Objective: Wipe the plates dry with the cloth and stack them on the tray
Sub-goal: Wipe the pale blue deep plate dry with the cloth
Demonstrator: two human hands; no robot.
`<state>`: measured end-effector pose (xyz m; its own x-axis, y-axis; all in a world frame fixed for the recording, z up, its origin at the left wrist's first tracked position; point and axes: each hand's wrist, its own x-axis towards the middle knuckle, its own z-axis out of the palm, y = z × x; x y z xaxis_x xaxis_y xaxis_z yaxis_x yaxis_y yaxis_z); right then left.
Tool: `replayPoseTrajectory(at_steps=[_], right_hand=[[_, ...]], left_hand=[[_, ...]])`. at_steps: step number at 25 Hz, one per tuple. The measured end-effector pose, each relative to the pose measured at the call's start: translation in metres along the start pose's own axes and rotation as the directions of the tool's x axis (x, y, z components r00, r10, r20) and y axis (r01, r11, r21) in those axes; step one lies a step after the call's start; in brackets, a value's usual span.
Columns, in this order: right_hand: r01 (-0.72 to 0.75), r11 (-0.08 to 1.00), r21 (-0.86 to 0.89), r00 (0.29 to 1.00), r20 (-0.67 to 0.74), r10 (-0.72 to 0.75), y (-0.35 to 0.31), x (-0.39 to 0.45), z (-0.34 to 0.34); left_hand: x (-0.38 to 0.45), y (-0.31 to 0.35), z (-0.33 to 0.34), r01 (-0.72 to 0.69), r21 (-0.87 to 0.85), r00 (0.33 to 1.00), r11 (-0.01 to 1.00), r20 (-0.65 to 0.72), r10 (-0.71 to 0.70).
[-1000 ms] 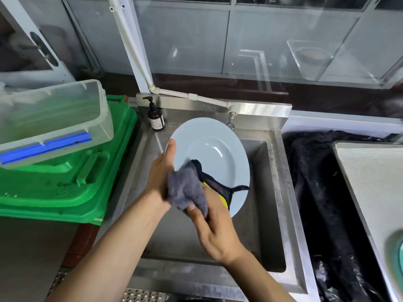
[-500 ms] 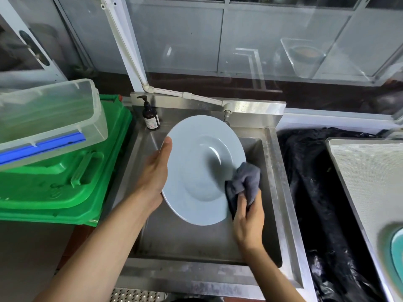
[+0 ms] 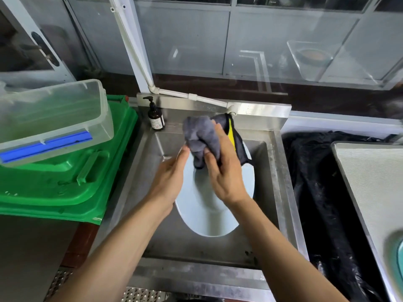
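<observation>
A pale blue plate (image 3: 202,216) is held tilted over the steel sink (image 3: 281,192). The left hand (image 3: 169,184) holds it by the left rim, the fingers lying fairly straight along the edge, their grip behind the plate hidden. The right hand (image 3: 224,171) is clamped on a bunched grey cloth (image 3: 199,136) and presses it against the plate's upper part; a black and yellow edge of the cloth shows behind the hand. Both forearms and the cloth cover much of the plate.

A brown pump bottle (image 3: 156,118) stands at the sink's back left corner. To the left lies a green lid (image 3: 72,188) with a clear plastic box (image 3: 54,118) on it. Right of the sink is a black bag (image 3: 316,192), then a steel tray (image 3: 370,182) with a teal plate (image 3: 400,256) at the frame's edge.
</observation>
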<state>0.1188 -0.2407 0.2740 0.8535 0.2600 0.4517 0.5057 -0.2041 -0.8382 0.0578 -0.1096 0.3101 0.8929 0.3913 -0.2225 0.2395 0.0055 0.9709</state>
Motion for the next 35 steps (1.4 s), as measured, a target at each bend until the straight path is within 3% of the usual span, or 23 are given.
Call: replayPoseTrajectory(at_steps=[4, 7, 9, 11, 12, 16, 20, 22, 25, 28, 33, 35], right_hand=[[-0.034, 0.993, 0.113, 0.995, 0.092, 0.024, -0.02, -0.038, 0.019], [-0.025, 0.989, 0.149, 0.983, 0.183, -0.003, -0.028, -0.071, 0.022], [-0.03, 0.994, 0.108, 0.987, 0.162, 0.012, -0.027, -0.068, 0.023], [-0.124, 0.988, 0.091, 0.991, 0.068, 0.118, -0.025, -0.045, 0.022], [-0.174, 0.98, 0.098, 0.984, 0.041, 0.171, -0.026, -0.03, 0.021], [-0.111, 0.988, 0.111, 0.985, 0.148, 0.094, -0.03, -0.04, 0.017], [-0.029, 0.998, 0.054, 0.956, 0.292, 0.012, -0.025, -0.082, 0.014], [-0.044, 0.999, -0.031, 0.966, 0.255, 0.05, -0.014, -0.086, 0.011], [-0.144, 0.968, -0.204, 0.982, 0.093, 0.165, 0.005, -0.077, 0.004], [-0.207, 0.965, -0.159, 0.975, 0.047, 0.217, 0.005, -0.055, 0.009], [0.009, 0.997, -0.071, 0.999, 0.054, -0.006, -0.005, -0.03, 0.008], [-0.015, 0.997, -0.07, 0.999, -0.034, 0.013, -0.003, -0.011, -0.006]], left_hand=[[0.011, 0.008, -0.005, 0.08, -0.107, 0.996, 0.991, -0.03, -0.084], [0.011, 0.01, -0.014, 0.079, -0.23, 0.997, 0.97, 0.029, -0.074], [0.012, 0.005, -0.013, 0.127, -0.14, 0.991, 0.982, 0.048, -0.121], [0.008, 0.003, -0.009, 0.142, 0.04, 0.989, 0.989, 0.04, -0.144], [0.007, 0.002, -0.005, 0.146, 0.032, 0.989, 0.989, 0.019, -0.147], [0.008, 0.014, -0.007, 0.178, -0.154, 0.983, 0.972, -0.014, -0.182], [0.013, 0.021, -0.014, 0.293, -0.331, 0.956, 0.897, 0.119, -0.268], [0.009, 0.014, -0.017, 0.272, -0.336, 0.962, 0.902, 0.128, -0.243], [0.009, 0.008, -0.02, 0.195, -0.209, 0.981, 0.958, 0.058, -0.187], [0.005, 0.013, -0.015, 0.186, -0.158, 0.981, 0.97, 0.084, -0.175], [0.005, 0.014, -0.017, 0.131, -0.132, 0.984, 0.983, 0.135, -0.113], [0.003, 0.014, -0.017, 0.146, -0.152, 0.982, 0.978, 0.144, -0.124]])
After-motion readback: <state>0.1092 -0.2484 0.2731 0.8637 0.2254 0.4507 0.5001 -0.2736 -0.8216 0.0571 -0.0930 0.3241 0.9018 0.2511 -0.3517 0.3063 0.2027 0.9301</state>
